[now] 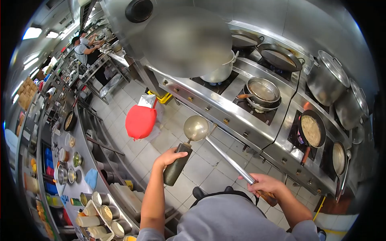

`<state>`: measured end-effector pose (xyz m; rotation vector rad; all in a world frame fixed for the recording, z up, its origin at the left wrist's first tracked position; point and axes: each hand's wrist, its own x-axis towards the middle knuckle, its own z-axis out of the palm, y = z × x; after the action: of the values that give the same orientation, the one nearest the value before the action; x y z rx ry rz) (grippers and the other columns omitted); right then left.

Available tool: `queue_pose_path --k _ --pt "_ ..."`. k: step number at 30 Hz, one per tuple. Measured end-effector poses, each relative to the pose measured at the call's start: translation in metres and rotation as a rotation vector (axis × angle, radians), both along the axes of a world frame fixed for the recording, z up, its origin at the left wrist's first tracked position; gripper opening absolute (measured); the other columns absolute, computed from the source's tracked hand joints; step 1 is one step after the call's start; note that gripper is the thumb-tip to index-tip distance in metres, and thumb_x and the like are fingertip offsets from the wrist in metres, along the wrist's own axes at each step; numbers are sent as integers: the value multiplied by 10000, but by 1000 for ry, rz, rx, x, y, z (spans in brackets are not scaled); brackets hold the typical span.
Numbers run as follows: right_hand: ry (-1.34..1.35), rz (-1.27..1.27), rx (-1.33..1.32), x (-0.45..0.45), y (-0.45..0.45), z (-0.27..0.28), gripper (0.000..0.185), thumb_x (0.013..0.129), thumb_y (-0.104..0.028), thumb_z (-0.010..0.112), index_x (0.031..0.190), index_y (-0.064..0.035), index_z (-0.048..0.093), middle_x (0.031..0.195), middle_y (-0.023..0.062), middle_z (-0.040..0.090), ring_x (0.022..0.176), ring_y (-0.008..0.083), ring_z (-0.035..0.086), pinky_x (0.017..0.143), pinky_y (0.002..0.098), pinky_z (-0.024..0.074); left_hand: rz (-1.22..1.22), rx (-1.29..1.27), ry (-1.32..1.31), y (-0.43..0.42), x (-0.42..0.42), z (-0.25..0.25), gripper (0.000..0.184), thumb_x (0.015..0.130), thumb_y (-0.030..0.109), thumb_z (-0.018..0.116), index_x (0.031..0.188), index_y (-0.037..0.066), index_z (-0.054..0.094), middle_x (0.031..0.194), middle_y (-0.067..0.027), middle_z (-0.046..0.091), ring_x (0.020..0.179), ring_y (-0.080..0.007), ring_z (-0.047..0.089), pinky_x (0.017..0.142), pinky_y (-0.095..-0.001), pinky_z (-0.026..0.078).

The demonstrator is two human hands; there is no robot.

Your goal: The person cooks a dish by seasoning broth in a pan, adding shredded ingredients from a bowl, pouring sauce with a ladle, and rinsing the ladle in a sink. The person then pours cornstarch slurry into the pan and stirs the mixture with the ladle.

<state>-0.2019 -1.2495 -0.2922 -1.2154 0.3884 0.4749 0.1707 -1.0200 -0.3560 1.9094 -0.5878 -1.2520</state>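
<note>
My left hand (166,159) is wrapped round a dark squeeze bottle (175,169), tilted with its nozzle up at the rim of a ladle. That metal ladle (195,127) has a long handle, and my right hand (265,184) grips it near its wooden end. The ladle's bowl hangs over the floor between the stove and the counter. Whether liquid is passing from the bottle, I cannot tell. To the right, a frying pan (311,129) with pale, creamy food sits on a burner.
A stove (253,138) runs along the right, bearing a stacked pan with strainer (263,89) and tall lidded pots (327,78). On the left counter (86,160) stand small bowls and several bottles. A red-covered bin (140,121) stands on the floor. Two people (82,50) work far back.
</note>
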Motion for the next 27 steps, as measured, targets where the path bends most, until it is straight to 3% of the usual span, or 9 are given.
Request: queue_pose_path --k 7,20,25,27 --pt "12 -7 13 -12 -4 -4 602 838 -86 565 1411 -48 380 728 2 510 601 94 519 550 245 468 -14 8 15 -7 -10 8 702 768 495 693 1259 18 537 1017 -99 625 888 -182 584 774 -330 487" --pt "25 -46 138 -19 -3 -7 565 851 -89 569 1387 -32 397 695 0 493 560 96 511 525 242 449 -31 -22 -53 -2 -9 -10 757 715 524 749 1224 -1 553 987 -130 648 840 -212 628 744 -353 513" --pt "67 -192 332 -25 3 3 564 846 -67 565 1381 -17 395 670 -2 455 543 92 473 508 240 409 1 -135 -45 3 -11 -26 690 707 394 782 1224 6 541 1009 -117 640 898 -203 611 803 -353 497" --pt "45 -227 423 -30 4 6 583 862 -57 546 1400 39 344 624 1 422 488 101 436 484 240 352 29 -215 -78 7 -17 -34 681 702 362 788 1226 7 536 1031 -111 634 928 -199 601 829 -347 487"
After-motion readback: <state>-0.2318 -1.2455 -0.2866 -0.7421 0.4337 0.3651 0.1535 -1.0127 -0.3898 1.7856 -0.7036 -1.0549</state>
